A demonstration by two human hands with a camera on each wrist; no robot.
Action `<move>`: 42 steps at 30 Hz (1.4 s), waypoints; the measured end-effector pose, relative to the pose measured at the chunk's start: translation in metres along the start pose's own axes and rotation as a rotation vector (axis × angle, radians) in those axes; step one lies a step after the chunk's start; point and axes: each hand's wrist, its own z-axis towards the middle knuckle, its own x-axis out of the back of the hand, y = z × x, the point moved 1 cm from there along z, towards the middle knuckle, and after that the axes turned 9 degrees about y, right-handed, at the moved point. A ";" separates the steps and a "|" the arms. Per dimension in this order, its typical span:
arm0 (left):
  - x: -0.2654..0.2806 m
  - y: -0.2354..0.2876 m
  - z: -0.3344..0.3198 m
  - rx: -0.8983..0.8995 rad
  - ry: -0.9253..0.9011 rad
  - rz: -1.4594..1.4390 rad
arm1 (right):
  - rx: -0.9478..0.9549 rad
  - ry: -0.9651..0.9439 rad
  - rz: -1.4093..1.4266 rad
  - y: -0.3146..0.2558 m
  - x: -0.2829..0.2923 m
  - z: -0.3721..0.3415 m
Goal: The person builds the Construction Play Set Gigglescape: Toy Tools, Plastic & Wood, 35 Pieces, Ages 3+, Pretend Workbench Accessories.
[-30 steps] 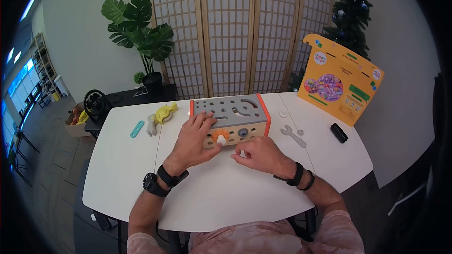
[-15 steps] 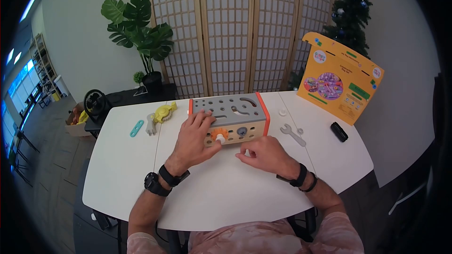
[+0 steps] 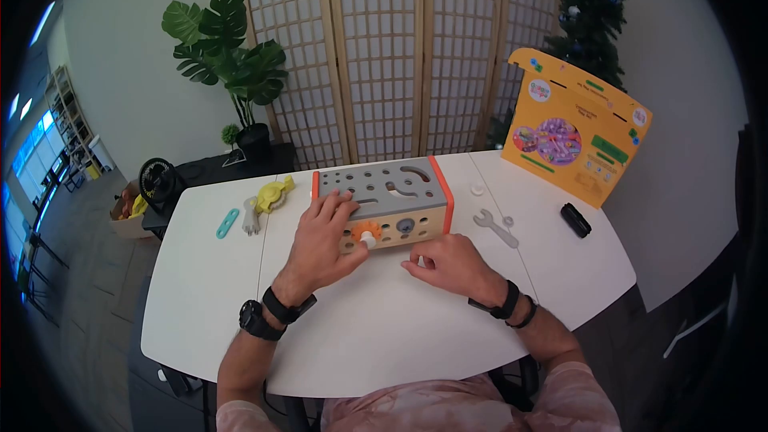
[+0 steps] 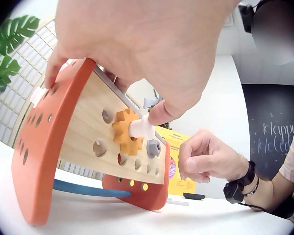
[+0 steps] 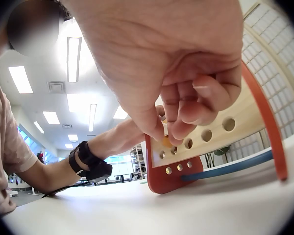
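A toy workbench with a grey perforated top [image 3: 382, 186], wooden front and red side panels [image 4: 63, 122] stands on the table. My left hand [image 3: 318, 242] lies over its left part, fingers resting on the top and thumb touching a white bolt [image 3: 367, 239] [image 4: 143, 127]. The bolt passes through an orange gear [image 4: 125, 131] on the front. A grey screw head [image 3: 406, 226] [image 4: 153, 148] sits right of the gear. My right hand [image 3: 454, 263] [image 5: 171, 73] is just in front of the workbench's right part, fingers curled, with nothing visible in them.
On the white table [image 3: 360, 336], a teal strip [image 3: 228, 223], grey tool piece [image 3: 250, 216] and yellow piece [image 3: 274, 194] lie left. A grey wrench [image 3: 496, 229], small nut [image 3: 508, 222], white piece [image 3: 478, 190], black object [image 3: 575, 221] and yellow carton [image 3: 572, 128] are right.
My right hand has shifted slightly to the right, its fingers still curled. My left hand has stayed on the workbench. The head view has shifted a little.
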 end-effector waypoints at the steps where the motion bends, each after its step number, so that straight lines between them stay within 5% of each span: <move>1: 0.000 0.001 0.001 -0.002 -0.004 -0.001 | 0.018 0.024 -0.006 0.003 -0.003 -0.001; 42: 0.004 0.001 0.001 0.013 -0.052 -0.016 | 0.047 0.065 0.001 0.008 -0.013 -0.008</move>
